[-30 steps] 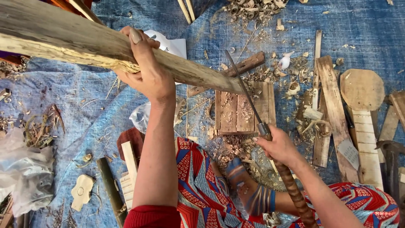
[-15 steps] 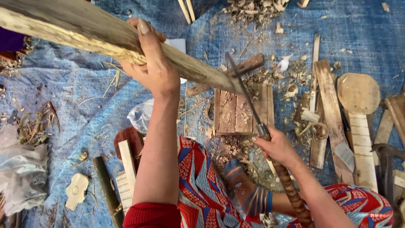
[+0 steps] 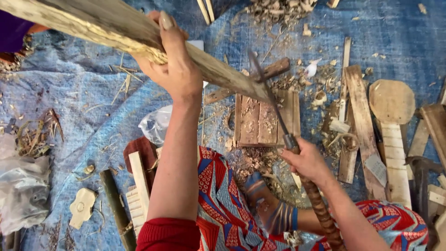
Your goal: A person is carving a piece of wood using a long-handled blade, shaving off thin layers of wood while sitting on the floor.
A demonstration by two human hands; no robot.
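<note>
Wooden stick (image 3: 116,32), long and rough, lies clamped in the left hand (image 3: 174,69), whose grip wraps its middle; its tapered end points down past that grip toward the wooden block (image 3: 265,118). Right hand (image 3: 304,160) holds a knife (image 3: 272,100) in a closed grip, blade touching the stick's tip. Blue tarp (image 3: 93,125) lies beneath.

The left hand (image 3: 174,69) grips a long plank (image 3: 116,32) slanting above the tarp (image 3: 69,111). Its lower end rests over a slatted block (image 3: 265,118), where the blade (image 3: 267,93) in the right hand (image 3: 306,160) meets it. Carved paddles (image 3: 392,107) lie to the right, shavings (image 3: 278,9) beyond.
</note>
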